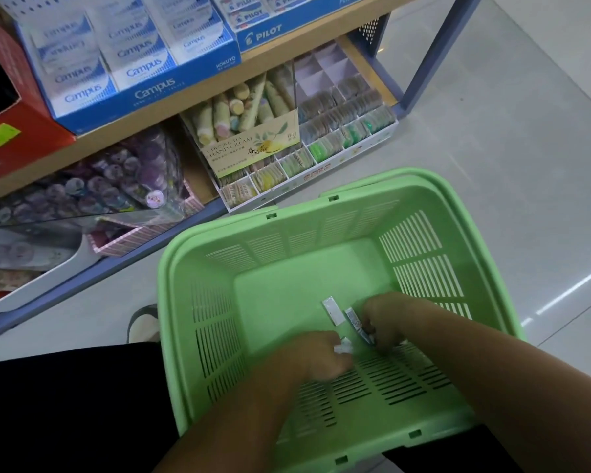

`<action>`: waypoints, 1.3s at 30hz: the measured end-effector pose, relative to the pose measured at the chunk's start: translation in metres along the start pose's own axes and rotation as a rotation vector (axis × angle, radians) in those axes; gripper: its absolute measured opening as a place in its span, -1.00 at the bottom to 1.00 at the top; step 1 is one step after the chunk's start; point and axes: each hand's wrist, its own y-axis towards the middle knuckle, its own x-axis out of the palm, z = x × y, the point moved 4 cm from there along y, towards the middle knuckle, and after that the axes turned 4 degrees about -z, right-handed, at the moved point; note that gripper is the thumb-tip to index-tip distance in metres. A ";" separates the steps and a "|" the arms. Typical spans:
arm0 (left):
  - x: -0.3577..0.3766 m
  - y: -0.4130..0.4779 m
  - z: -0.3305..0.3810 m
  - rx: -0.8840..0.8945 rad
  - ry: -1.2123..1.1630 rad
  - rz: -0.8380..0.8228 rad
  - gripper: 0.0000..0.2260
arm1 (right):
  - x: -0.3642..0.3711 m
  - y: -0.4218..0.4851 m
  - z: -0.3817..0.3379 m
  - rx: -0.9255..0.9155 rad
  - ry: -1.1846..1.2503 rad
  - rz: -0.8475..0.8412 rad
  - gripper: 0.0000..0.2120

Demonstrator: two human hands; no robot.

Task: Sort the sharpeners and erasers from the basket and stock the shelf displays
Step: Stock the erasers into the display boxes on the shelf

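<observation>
A green plastic basket (pixel 185 268) sits on the floor in front of me. Both my hands reach down to its bottom. My left hand (pixel 316 355) curls around a small white eraser (pixel 343 346) that pokes out past its fingers. My right hand (pixel 388 319) pinches a slim blue-and-white wrapped eraser (pixel 357 324). A flat white eraser (pixel 333 310) lies loose on the basket floor just beyond both hands. On the shelf above stand blue Campus eraser boxes (pixel 144 87) and a blue Pilot box (pixel 270 34).
A low shelf holds a hand cream display (pixel 249 145), a compartment tray of small packets (pixel 338 131) and purple items in a clear case (pixel 116 179). A red box (pixel 11 131) stands at the left. Grey tiled floor (pixel 509 165) lies to the right. My shoe (pixel 144 322) shows beside the basket.
</observation>
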 end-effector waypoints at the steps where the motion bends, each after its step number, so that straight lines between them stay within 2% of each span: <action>1: 0.004 -0.002 0.001 0.011 -0.004 -0.016 -0.62 | 0.002 0.001 -0.001 -0.010 -0.002 -0.005 -0.73; 4: 0.007 -0.007 0.001 0.022 -0.017 0.012 -0.54 | 0.008 0.002 0.000 -0.053 0.122 -0.025 -0.74; 8: -0.003 -0.006 -0.009 0.022 -0.166 0.090 -0.68 | 0.002 -0.009 0.010 -0.052 0.436 -0.017 -0.76; 10: -0.009 -0.008 -0.015 0.015 -0.259 0.126 -0.67 | -0.006 -0.017 0.015 -0.061 0.611 0.015 -0.73; 12: -0.015 -0.015 -0.016 -0.004 -0.360 0.158 -0.67 | -0.012 -0.023 0.017 -0.069 0.820 0.055 -0.80; 18: -0.039 -0.031 0.006 -0.080 -0.985 0.141 -0.77 | -0.042 -0.041 0.003 -0.152 1.204 0.092 -0.84; 21: -0.055 -0.040 0.021 -0.003 -1.221 0.068 -0.79 | -0.065 -0.058 0.000 -0.196 1.341 0.085 -0.81; 24: -0.071 -0.052 0.038 0.072 -1.371 0.018 -0.73 | -0.092 -0.081 -0.004 -0.231 1.432 0.184 -0.80; 27: -0.086 -0.069 0.059 0.146 -1.398 0.017 -0.73 | -0.115 -0.106 -0.012 -0.277 1.513 0.281 -0.78; 31: -0.103 -0.091 0.076 0.210 -1.366 0.136 -0.74 | -0.127 -0.138 -0.023 -0.359 1.551 0.288 -0.78; 33: -0.106 -0.103 0.081 0.220 -1.359 0.141 -0.75 | -0.128 -0.153 -0.025 -0.415 1.588 0.286 -0.75; 37: -0.105 -0.128 0.094 0.204 -1.268 0.159 -0.75 | -0.125 -0.180 -0.036 -0.426 1.468 0.348 -0.60; 39: -0.108 -0.138 0.097 0.194 -1.227 0.204 -0.73 | -0.126 -0.194 -0.043 -0.421 1.396 0.377 -0.59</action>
